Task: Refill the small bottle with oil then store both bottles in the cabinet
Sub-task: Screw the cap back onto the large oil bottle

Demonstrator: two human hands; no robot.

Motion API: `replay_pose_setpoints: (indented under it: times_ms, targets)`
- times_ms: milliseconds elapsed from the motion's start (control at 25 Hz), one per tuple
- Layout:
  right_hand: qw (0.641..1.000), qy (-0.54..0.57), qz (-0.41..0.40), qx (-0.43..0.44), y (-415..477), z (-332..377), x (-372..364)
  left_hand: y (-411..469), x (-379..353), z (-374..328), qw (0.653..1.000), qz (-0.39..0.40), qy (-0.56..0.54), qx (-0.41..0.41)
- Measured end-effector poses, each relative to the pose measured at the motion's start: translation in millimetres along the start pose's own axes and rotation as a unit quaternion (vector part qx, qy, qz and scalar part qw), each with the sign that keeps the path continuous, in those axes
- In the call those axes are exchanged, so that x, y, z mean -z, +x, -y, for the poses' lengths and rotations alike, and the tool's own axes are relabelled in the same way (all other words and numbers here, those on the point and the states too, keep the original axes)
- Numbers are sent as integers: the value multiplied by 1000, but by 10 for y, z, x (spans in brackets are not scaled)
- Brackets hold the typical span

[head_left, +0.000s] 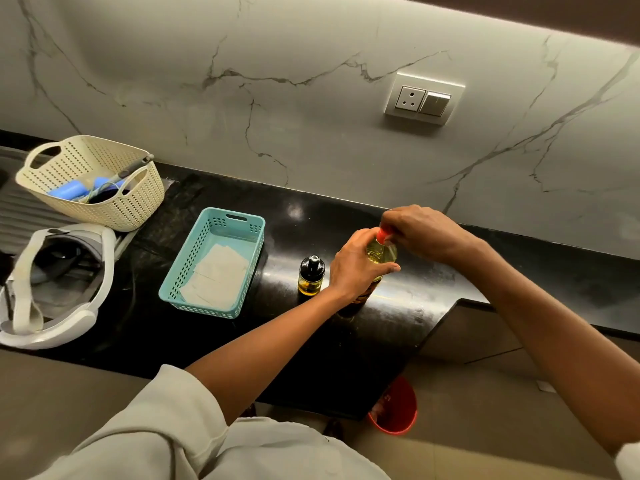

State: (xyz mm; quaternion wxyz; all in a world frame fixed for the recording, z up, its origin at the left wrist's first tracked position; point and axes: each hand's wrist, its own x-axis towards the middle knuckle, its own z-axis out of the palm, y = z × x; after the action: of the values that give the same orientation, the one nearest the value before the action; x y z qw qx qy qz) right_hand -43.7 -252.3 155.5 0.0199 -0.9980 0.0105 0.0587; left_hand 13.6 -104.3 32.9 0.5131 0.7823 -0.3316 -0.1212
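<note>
Gripping the large oil bottle [381,253] round its shoulder with the curled left hand [356,268]; pinching its red cap [382,234] with the right hand [422,233]. Held upright near the right front edge of the worktop [311,358]. Just to its left, apart: the small bottle [311,276], capped, beside a teal basket [180,271].

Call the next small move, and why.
Probably twist the red cap off: the right hand pinches it while the left hand grips the large oil bottle upright on the counter. The small bottle beside it is low on oil.
</note>
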Motion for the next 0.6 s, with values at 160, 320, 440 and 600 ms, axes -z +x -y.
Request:
replay_pose_setpoints:
  times_ms: [160,320,440,600]
  targets:
    - [999,-19,-8,-29,34,29,-29,24,-15,14,1000,-3,-4,7]
    - [999,-19,-16,-44,29,68,-47,35,-24,57,1000,-1,3,4]
    - [998,1,-30,-60,-13,97,-70,42,-41,65,1000,-4,11,1]
    - [996,23,-51,-73,-47,114,-133,18,-54,77,1000,-3,20,-3]
